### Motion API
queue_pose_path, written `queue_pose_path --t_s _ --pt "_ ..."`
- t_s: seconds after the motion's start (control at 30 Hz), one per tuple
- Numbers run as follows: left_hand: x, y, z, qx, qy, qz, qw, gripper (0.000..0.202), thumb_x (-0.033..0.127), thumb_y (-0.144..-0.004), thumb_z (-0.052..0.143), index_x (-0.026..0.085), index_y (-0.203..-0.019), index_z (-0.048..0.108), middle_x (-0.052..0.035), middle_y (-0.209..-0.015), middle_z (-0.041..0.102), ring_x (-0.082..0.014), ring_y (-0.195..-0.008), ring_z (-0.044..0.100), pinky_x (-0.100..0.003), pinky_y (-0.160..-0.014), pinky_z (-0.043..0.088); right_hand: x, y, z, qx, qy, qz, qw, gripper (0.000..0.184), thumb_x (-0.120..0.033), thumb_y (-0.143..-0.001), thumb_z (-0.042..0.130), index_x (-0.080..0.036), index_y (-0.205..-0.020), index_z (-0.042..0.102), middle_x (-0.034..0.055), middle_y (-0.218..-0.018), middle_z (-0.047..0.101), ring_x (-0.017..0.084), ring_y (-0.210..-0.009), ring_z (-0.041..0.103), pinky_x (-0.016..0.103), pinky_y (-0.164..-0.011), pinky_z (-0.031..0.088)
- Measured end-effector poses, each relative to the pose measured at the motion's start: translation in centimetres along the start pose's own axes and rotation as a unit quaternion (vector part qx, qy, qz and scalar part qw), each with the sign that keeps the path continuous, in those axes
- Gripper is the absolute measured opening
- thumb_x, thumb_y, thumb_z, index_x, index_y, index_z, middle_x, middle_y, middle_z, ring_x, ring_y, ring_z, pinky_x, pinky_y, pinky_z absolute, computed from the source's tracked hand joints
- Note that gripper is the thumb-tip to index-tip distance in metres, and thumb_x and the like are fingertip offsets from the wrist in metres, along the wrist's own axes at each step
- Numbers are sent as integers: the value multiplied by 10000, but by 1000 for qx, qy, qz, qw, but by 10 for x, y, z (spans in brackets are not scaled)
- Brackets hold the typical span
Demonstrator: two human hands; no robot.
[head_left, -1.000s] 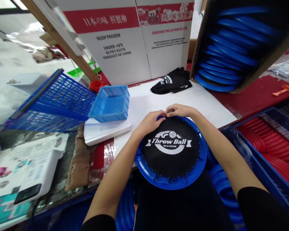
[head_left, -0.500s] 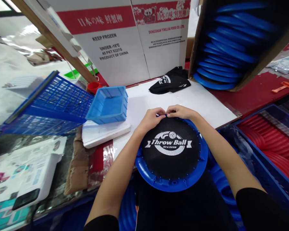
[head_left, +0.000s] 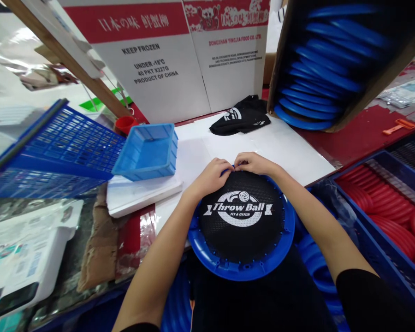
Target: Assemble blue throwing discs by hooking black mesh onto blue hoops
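A blue plastic ring (head_left: 242, 273) rests at my lap against the near edge of the white work surface. Black mesh fabric (head_left: 244, 242) printed "Throw Ball" lies across its middle, and small pegs line the inner rim. At the far side of the ring, my left hand (head_left: 214, 176) is closed, its fingertips pinching the mesh edge. Right beside it, my right hand (head_left: 255, 163) also pinches that edge, thumb and fingers pressed together. The fingertips hide the exact spot they grip. Beyond them on the surface lies a loose pile of black printed fabric (head_left: 244, 117).
A light blue tray (head_left: 143, 176) sits on a white slab at left, beside a tilted blue basket (head_left: 76, 138). Blue rings (head_left: 318, 78) fill a carton at upper right. Red rings (head_left: 387, 203) lie in a crate at right. A printed white carton (head_left: 173, 92) stands behind.
The view has shifted slightly, so most things sit a little further left. Both hands stay at the ring's far rim, with only small finger movements.
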State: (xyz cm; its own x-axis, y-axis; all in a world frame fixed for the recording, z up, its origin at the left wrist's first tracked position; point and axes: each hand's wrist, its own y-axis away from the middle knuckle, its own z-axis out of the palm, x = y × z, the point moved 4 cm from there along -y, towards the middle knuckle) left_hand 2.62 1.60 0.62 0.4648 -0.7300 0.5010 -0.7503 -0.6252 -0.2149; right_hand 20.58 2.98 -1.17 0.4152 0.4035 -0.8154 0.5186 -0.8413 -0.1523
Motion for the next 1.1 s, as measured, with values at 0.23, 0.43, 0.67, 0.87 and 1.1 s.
queue_pose_path --t_s 0.23,0.43,0.67,0.87,1.1 --pt "-4 7 10 2 -30 5 1000 199 298 -1041 506 198 -1074 676 -89 -1114 671 -266 -1091 586 -470 -1049 479 -21 29 -13 49 109 7 993 145 -279 -967 645 -194 -926 755 90 -1120 750 240 -1073 684 442 -1019 537" --pt "-5 6 11 -12 -32 -15 999 204 300 -1050 482 211 -1072 664 -81 -1101 625 -261 -1069 589 -462 -1027 499 -28 65 6 77 219 7 973 171 -266 -1011 626 -211 -1048 783 122 -1406 668 300 -1322 614 509 -1153 497" --pt "0 17 2 10 -38 12 999 302 377 -1047 506 199 -1247 645 -129 -1353 603 -294 -1266 585 -495 -1126 486 -33 69 9 113 305 1 946 214 -290 -1028 614 -187 -1011 801 159 -1421 670 329 -1291 631 532 -1110 531" --pt "-2 17 4 -17 -75 14 997 327 361 -1063 450 185 -1182 699 -144 -1325 642 -310 -1229 618 -516 -1105 503 -35 77 3 143 261 5 955 177 -278 -1029 607 -220 -995 770 132 -1382 690 294 -1283 634 523 -1104 538" --pt "-1 16 6 -39 -79 -2 996 349 349 -1078 425 174 -1194 704 -145 -1313 649 -296 -1215 620 -488 -1102 503 -24 76 -3 88 161 54 982 170 -308 -1005 627 -236 -1039 777 117 -1509 620 300 -1430 558 560 -1220 437"
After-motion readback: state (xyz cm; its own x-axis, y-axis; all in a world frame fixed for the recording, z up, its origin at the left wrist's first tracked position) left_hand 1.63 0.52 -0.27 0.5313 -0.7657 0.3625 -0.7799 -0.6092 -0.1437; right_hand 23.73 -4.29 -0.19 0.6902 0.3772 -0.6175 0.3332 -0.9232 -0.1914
